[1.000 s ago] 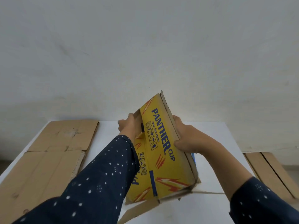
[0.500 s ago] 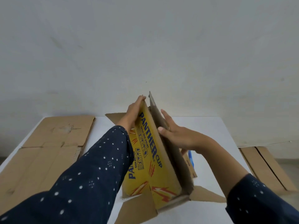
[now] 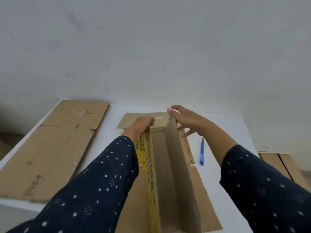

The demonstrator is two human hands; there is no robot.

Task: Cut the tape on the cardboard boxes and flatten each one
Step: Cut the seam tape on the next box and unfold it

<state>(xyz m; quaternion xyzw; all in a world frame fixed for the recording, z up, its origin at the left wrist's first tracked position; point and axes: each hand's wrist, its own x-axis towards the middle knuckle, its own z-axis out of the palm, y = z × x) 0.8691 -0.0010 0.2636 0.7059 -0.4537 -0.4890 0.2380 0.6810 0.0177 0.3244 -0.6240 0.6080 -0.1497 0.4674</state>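
We see the cardboard box point(image 3: 170, 174) mid-counter point(image 3: 235, 125), running from 6 toward 12 o'clock, flaps splayed, its two long walls upright. The left hand point(image 3: 140, 123) curls over the far top edge of the yellow-printed wall. The right hand point(image 3: 186, 121) is released, fingers spread by the other wall's far corner; whether it touches, we cannot tell. A blue cutter point(image 3: 202, 153) lies at the box's 3 o'clock, flattened cardboard point(image 3: 55, 148) at 9.

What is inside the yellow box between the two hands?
Inside the yellow box, only bare brown cardboard walls show; no object is visible. The near end runs out of the frame, and the left hand covers the far left corner.
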